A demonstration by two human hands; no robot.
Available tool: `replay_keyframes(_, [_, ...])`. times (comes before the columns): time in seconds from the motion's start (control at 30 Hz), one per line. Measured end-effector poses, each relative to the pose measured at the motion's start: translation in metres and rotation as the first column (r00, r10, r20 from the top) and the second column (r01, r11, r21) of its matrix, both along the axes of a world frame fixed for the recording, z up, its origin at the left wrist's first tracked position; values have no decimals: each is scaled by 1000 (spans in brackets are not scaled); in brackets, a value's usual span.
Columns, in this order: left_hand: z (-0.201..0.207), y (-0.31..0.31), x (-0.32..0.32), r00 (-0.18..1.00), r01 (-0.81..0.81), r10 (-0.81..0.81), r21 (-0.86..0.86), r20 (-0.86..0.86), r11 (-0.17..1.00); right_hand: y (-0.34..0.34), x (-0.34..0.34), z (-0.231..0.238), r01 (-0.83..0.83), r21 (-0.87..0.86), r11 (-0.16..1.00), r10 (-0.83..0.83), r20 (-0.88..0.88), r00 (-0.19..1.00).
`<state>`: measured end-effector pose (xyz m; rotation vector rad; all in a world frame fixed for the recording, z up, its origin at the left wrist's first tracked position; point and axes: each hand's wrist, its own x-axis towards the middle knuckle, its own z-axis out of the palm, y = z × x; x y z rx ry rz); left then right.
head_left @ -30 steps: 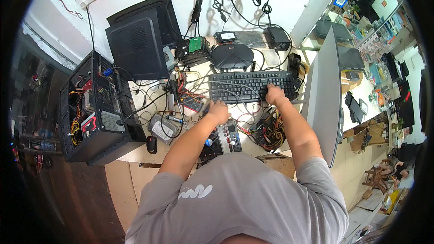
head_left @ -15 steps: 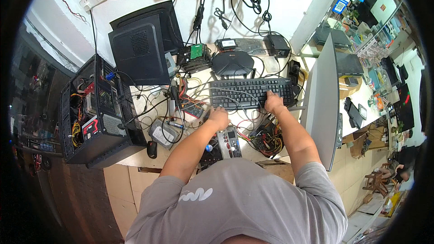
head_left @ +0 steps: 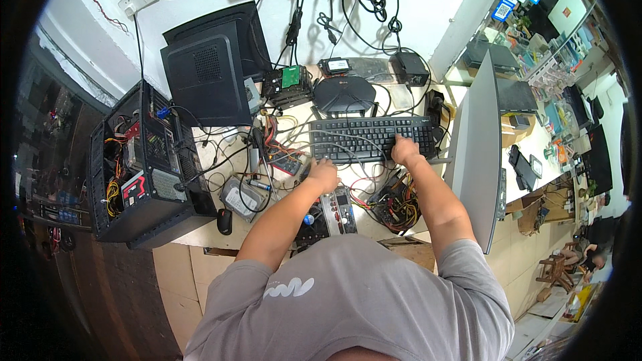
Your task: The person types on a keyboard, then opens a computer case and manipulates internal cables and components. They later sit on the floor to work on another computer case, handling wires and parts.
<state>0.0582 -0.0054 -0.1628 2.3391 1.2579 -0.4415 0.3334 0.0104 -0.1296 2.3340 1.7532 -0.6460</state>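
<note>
The right hand [head_left: 405, 152] lies open on the black keyboard [head_left: 371, 138]. The left hand [head_left: 324, 175] rests near it, grip unclear. Press keys softly, clear of the wires [head_left: 361, 190].

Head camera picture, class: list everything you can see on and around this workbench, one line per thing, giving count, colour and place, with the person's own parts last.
Flat plastic keyboard: one, black, centre of bench.
Open metal computer tower: one, black, left edge of bench, wiring exposed.
Closed upright computer case: one, black, back left against the wall.
Rounded oval device: one, black, behind the keyboard.
Bare circuit board: one, dark with silver ports, near edge, under the left forearm.
Small computer mouse: one, black, front left.
Grey flat panel: one, standing on edge, right of the keyboard.
Loose cables: many, mixed colours, across the bench.
Left hand: below the keyboard's left end.
Right hand: on the keyboard's right part.
</note>
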Motion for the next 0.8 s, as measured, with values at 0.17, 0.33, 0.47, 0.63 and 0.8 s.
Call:
replay_keyframes(0.17, [1, 0, 0, 1000, -6, 6, -15, 8, 1000, 1, 0, 1, 34, -16, 999, -35, -26, 999])
replay_keyframes(0.33, [0, -1, -2, 1000, -9, 10, -12, 15, 1000, -1, -4, 8, 33, 16, 999, -32, -56, 998])
replay_keyframes(0.47, [0, 2, 0, 1000, 0, 0, -24, -19, 1000, 3, 0, 7, 7, 32, 999, -6, -34, 999])
replay_keyframes(0.63, [5, 0, 0, 1000, -1, 0, -34, -22, 999, 4, 2, -1, -9, 29, 1000, 10, -37, 999])
replay_keyframes(0.8, [3, 0, -1, 1000, -5, 4, -36, -7, 999, 4, 1, -2, -20, -1, 1000, 20, -17, 1000])
